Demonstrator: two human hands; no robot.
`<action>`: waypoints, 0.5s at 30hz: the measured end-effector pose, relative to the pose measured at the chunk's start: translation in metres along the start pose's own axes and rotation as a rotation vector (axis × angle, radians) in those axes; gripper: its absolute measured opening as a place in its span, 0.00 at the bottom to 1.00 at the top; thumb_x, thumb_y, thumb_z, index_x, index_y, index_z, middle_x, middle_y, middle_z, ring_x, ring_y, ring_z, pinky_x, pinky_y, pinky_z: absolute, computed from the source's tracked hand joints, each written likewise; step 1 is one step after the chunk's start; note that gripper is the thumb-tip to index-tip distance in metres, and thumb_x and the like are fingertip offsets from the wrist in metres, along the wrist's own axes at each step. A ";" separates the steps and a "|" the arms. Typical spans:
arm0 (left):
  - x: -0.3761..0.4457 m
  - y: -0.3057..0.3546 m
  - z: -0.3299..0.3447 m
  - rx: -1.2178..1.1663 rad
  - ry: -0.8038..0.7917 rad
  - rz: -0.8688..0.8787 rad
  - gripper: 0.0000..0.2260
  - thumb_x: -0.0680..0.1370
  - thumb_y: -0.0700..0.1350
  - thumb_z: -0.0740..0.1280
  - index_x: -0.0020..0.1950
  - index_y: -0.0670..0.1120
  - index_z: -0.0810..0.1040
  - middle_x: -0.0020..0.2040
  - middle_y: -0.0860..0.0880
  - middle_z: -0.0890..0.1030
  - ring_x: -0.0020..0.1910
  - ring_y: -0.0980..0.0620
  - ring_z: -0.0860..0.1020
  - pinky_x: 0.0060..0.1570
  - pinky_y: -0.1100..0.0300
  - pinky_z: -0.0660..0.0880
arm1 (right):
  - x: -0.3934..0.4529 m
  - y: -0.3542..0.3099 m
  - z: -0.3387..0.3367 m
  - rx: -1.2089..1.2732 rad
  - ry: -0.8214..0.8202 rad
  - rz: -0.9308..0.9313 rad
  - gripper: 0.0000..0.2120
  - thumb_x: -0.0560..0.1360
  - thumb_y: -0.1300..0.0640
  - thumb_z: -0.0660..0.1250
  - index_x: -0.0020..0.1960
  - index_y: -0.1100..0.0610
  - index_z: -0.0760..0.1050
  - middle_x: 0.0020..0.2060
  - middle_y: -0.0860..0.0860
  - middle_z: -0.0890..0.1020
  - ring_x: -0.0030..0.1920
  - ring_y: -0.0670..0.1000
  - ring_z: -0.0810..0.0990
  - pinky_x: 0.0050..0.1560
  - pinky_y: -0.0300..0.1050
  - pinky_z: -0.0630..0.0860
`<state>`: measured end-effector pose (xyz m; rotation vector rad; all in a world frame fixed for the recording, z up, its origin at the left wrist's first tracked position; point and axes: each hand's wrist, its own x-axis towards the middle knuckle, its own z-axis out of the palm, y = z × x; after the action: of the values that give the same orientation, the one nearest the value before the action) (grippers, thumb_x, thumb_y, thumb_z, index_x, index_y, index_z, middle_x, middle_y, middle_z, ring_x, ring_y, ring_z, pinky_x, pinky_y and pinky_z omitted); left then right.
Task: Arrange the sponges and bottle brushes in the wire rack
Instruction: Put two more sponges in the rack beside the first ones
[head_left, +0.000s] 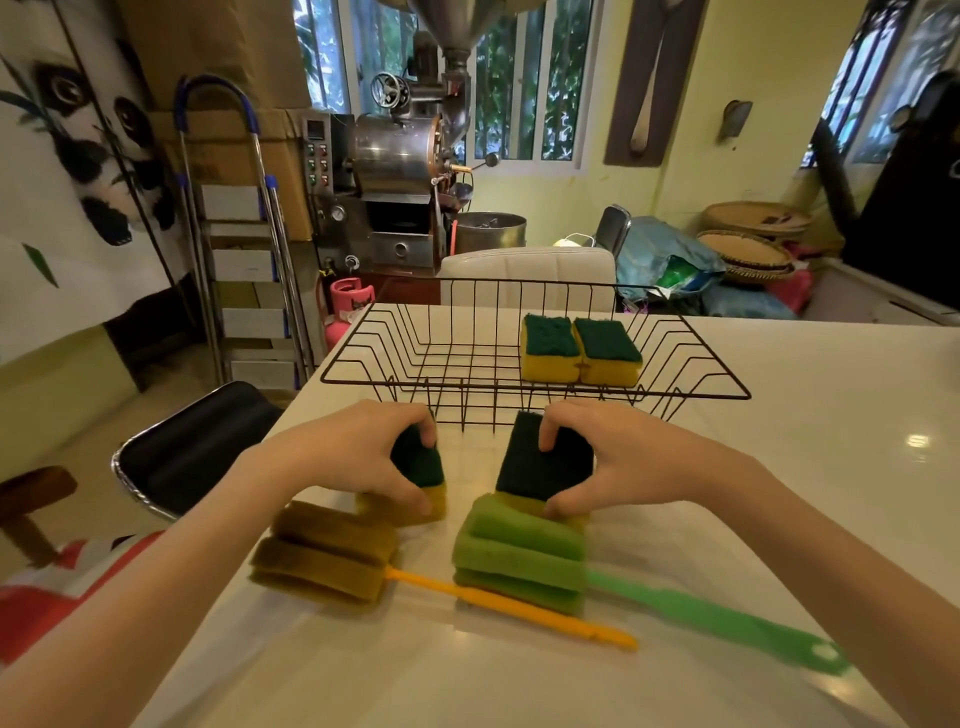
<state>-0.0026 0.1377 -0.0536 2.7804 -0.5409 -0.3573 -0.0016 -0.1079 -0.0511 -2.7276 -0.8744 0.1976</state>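
Note:
A black wire rack (363, 358) stands on the white table, with two yellow-and-green sponges (579, 351) lying side by side in its right half. In front of the rack, my left hand (358, 457) grips a yellow-and-green sponge (418, 462), and my right hand (608, 457) grips another sponge (540, 467), green side up. Nearer to me lie a yellow bottle brush (332, 556) with an orange handle and a green bottle brush (519, 556) with a green handle pointing right.
The white table (779, 441) runs right and toward me. A black chair (192, 447) stands at the table's left edge. Behind the rack are a white chair back (524, 275), a stepladder (244, 260) and a steel machine (400, 171).

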 end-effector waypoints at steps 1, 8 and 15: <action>0.001 0.001 -0.001 0.022 -0.008 -0.008 0.21 0.66 0.52 0.73 0.52 0.56 0.66 0.52 0.55 0.69 0.49 0.55 0.69 0.36 0.69 0.65 | -0.001 0.000 -0.002 -0.010 -0.029 0.018 0.21 0.65 0.45 0.72 0.51 0.48 0.67 0.50 0.47 0.72 0.48 0.48 0.71 0.41 0.40 0.70; 0.003 0.010 -0.011 0.080 0.011 0.051 0.20 0.63 0.52 0.75 0.49 0.55 0.70 0.49 0.55 0.70 0.44 0.58 0.68 0.36 0.68 0.65 | -0.007 0.005 -0.011 -0.061 -0.149 0.056 0.23 0.63 0.48 0.73 0.52 0.49 0.67 0.52 0.50 0.70 0.51 0.50 0.69 0.39 0.40 0.70; -0.010 0.026 -0.047 -0.068 -0.007 0.135 0.18 0.61 0.53 0.77 0.45 0.58 0.73 0.58 0.56 0.73 0.59 0.53 0.71 0.59 0.55 0.74 | -0.021 0.011 -0.028 0.059 -0.110 0.003 0.23 0.61 0.51 0.75 0.51 0.45 0.68 0.51 0.45 0.68 0.51 0.47 0.70 0.38 0.39 0.72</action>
<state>-0.0066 0.1289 0.0002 2.6617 -0.7002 -0.3487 -0.0064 -0.1346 -0.0262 -2.6849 -0.8786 0.3708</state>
